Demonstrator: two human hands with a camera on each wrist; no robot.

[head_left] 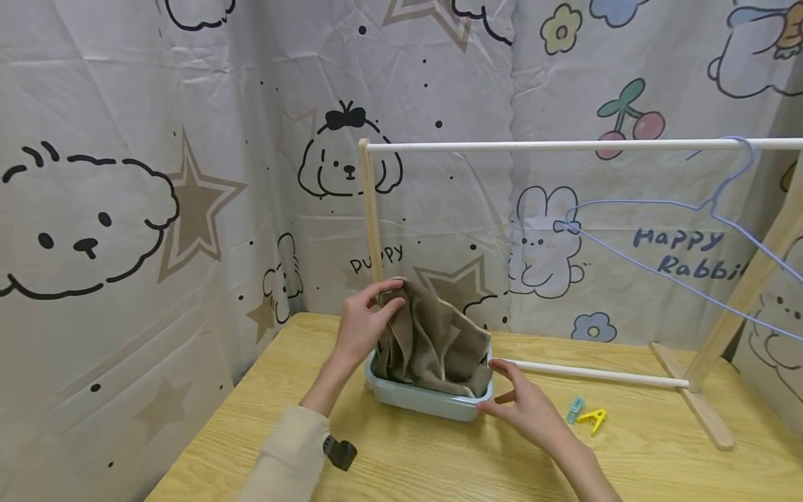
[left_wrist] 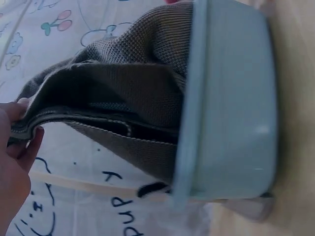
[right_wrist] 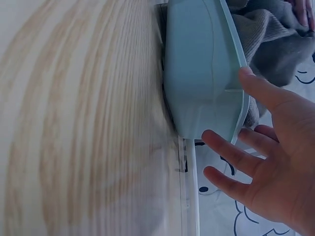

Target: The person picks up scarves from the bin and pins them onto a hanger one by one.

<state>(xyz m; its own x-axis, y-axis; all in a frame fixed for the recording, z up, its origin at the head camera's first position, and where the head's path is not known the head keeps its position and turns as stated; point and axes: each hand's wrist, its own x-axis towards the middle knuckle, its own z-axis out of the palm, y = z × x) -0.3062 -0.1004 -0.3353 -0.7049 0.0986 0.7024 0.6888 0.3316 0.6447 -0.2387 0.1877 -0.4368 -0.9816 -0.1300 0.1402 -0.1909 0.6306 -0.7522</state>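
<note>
A brown knit garment (head_left: 433, 338) lies bunched in a light blue plastic basin (head_left: 426, 404) on the table, its upper part raised above the rim. My left hand (head_left: 366, 317) pinches the garment's upper left edge between thumb and fingers. In the left wrist view a stitched seam of the garment (left_wrist: 113, 93) runs from those fingertips towards the basin. At the basin's right end, my right hand (head_left: 521, 401) holds the corner, thumb on the front rim and index finger farther back. The right wrist view shows the other fingers (right_wrist: 231, 155) spread beside the basin wall.
A rack with a white top rail (head_left: 533, 146) and wooden posts stands behind the basin. A blue wire hanger (head_left: 665, 202) hangs from the rail at right. A teal clothespin (head_left: 574, 410) and a yellow clothespin (head_left: 592, 420) lie on the wooden table (head_left: 401, 460). A printed curtain closes the back.
</note>
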